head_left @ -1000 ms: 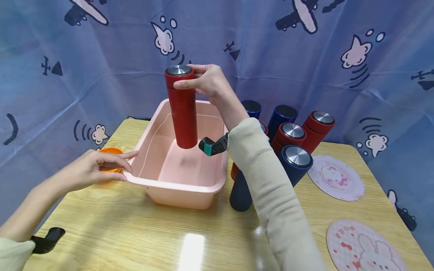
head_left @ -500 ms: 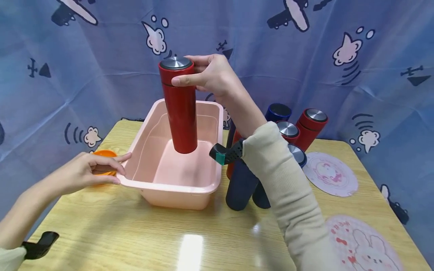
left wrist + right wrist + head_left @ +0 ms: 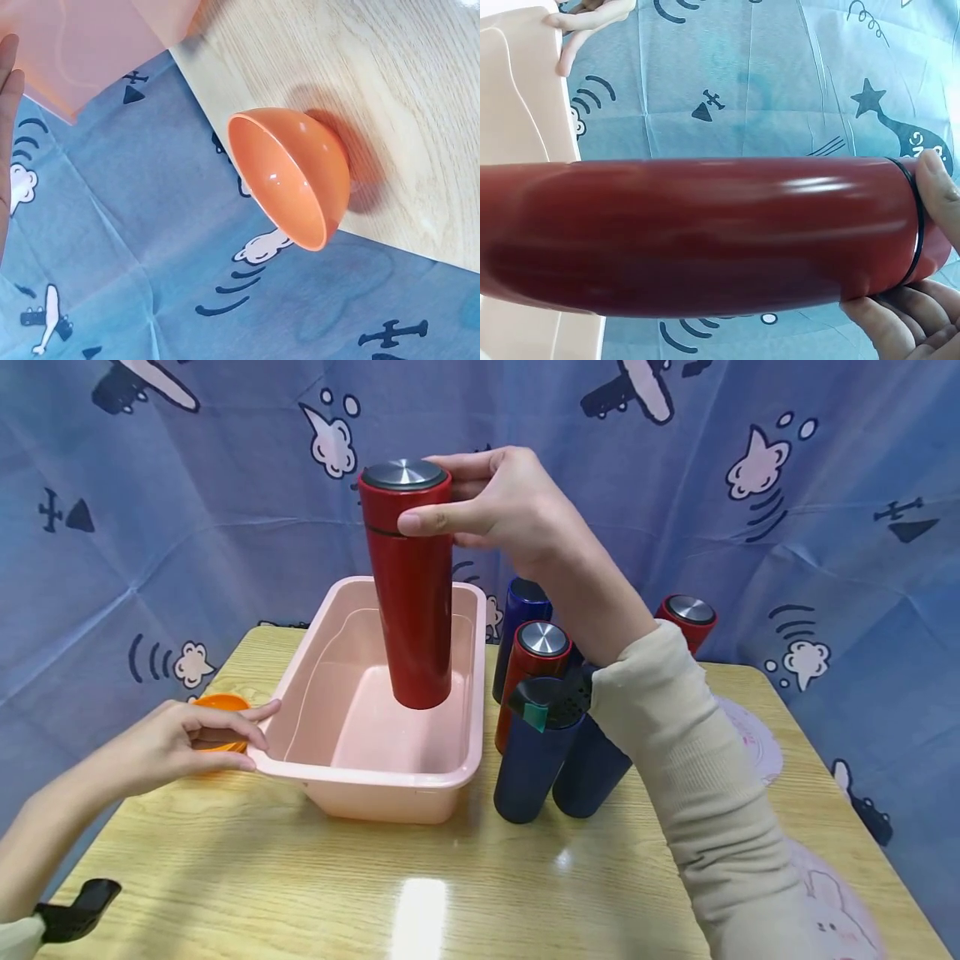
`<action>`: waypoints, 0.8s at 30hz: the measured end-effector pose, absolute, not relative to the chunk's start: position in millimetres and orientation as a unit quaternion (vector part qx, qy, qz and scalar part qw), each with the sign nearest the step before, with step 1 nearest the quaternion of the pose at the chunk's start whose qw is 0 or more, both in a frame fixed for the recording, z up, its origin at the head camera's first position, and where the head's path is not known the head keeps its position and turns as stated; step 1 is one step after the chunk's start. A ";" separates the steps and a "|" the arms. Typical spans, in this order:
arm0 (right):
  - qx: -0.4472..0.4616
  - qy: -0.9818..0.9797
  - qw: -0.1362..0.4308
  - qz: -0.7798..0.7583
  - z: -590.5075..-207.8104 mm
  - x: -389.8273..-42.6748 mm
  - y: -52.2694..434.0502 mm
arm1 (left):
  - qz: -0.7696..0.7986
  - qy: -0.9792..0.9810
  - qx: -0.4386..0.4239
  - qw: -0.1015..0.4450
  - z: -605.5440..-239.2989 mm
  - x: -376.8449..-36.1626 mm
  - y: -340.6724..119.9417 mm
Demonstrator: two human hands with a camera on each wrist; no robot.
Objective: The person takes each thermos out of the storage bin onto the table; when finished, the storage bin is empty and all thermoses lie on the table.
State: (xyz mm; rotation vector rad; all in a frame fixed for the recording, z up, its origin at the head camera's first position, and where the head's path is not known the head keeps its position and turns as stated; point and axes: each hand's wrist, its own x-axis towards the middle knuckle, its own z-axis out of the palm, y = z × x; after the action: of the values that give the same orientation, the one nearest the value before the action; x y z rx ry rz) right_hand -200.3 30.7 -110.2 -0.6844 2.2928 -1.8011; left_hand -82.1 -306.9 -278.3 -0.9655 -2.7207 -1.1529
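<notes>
My right hand point(image 3: 517, 514) grips a red thermos point(image 3: 414, 610) near its silver-topped lid, thumb on the near side and fingers behind. Nearly upright, the thermos hangs over a pink plastic basin point(image 3: 367, 775), its bottom end overlapping the basin's interior in the head view. In the right wrist view the red body point(image 3: 705, 232) stretches across the picture. At the basin's front left corner, my left hand point(image 3: 168, 747) pinches the rim between thumb and fingers. Behind that hand sits an orange bowl point(image 3: 223, 702), partly hidden; the left wrist view gives the bowl point(image 3: 330, 165) whole.
Right of the basin stand several thermoses: a red one point(image 3: 536, 652), dark blue ones point(image 3: 525, 777) and another red one point(image 3: 688, 614) farther back. The right forearm covers part of them. Round patterned mats point(image 3: 757, 743) lie on the wooden table point(image 3: 315, 877). A blue curtain point(image 3: 247, 460) hangs behind.
The red thermos and my right hand have risen and come closer to the camera, shifting slightly right. My left hand stays at the basin's corner. The head view has shifted a little.
</notes>
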 end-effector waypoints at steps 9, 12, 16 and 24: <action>-0.225 0.765 0.058 -0.601 -97.0 -195.4 51.5 | -0.372 -0.878 -0.300 0.010 -280.3 -81.8 -308.6; -0.224 0.761 0.041 -0.608 -92.9 -194.9 60.0 | -0.368 -0.880 -0.301 0.017 -281.4 -82.1 -308.8; -0.242 0.750 0.027 -0.615 -85.2 -199.3 76.6 | -0.368 -0.878 -0.304 0.018 -282.6 -83.6 -308.1; -0.310 0.719 0.022 -0.621 -72.3 -214.8 119.3 | -0.378 -0.870 -0.314 0.029 -283.0 -83.1 -309.5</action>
State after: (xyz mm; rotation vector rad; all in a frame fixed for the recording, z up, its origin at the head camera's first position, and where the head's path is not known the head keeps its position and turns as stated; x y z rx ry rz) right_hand -214.8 119.3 -72.3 -0.9615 2.2289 -1.9241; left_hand -83.1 -309.5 -283.0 -0.9699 -2.6845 -1.1675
